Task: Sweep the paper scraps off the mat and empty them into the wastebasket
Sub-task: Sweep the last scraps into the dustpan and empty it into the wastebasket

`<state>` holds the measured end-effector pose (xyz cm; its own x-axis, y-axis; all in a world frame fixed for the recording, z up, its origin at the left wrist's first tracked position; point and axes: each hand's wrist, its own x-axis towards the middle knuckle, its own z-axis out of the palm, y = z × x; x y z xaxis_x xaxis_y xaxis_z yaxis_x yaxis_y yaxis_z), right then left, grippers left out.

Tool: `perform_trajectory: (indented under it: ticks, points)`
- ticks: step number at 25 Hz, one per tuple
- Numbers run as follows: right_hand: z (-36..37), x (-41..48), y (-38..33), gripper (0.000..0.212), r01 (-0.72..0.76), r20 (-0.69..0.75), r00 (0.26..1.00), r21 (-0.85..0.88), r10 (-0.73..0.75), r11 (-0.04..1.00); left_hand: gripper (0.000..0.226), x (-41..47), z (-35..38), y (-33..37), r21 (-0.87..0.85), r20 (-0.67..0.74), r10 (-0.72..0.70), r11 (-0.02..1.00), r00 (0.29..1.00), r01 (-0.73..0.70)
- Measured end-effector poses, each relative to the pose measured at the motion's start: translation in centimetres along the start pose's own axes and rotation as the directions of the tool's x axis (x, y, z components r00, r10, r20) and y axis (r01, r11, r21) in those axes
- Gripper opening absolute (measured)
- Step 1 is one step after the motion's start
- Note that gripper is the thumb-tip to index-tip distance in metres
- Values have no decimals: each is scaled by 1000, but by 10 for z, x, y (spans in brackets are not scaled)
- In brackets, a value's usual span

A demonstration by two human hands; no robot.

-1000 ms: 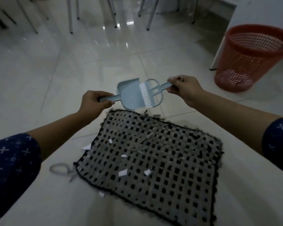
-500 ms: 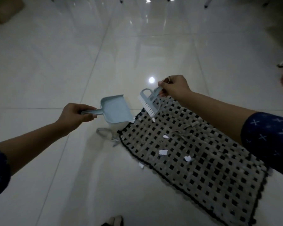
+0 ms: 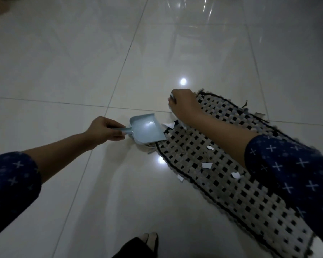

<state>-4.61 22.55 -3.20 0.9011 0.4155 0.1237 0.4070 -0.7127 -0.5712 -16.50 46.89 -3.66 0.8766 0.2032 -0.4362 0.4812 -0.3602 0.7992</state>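
Note:
A black-and-grey woven mat (image 3: 222, 175) lies on the tiled floor at right, with white paper scraps (image 3: 207, 165) scattered on it. My left hand (image 3: 103, 132) grips the handle of a light blue dustpan (image 3: 147, 130), whose open lip rests against the mat's left edge. My right hand (image 3: 183, 107) is closed over the small brush at the mat's far corner; the brush is almost wholly hidden under the hand. One scrap (image 3: 169, 125) lies just in front of the pan's lip. The wastebasket is out of view.
Glossy white floor tiles (image 3: 82, 71) spread to the left and beyond. Part of the scissors (image 3: 150, 147) shows under the dustpan by the mat's edge. My foot (image 3: 150, 239) shows at the bottom centre.
The dustpan has come down to the floor against the mat's edge. My right hand has lowered the brush onto the mat's far corner. The view has swung further left and down.

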Motion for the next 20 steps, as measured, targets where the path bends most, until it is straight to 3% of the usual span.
perform_trajectory:
  ticks: [5, 7, 15, 20]
  points:
    - [15, 3, -27, 43, 39, 16, 999, 63, -40, 997, 22, 3, -1, -1, 14, 19, -22, 1000, 1000, 22]
    - [10, 9, -32, 36, 36, 8, 999, 97, -37, 995, 23, 3, 0, -3, 8, 22, -28, 1000, 999, 28]
    - [-4, 15, -12, 28, -105, -30, 993, 178, 112, 978, 27, 2, 3, -12, -40, 2, -41, 998, 999, 41]
    - [8, 9, -33, 25, -90, 64, 996, 433, 69, 897, 30, 5, 0, -13, -62, 2, -30, 998, 1000, 30]
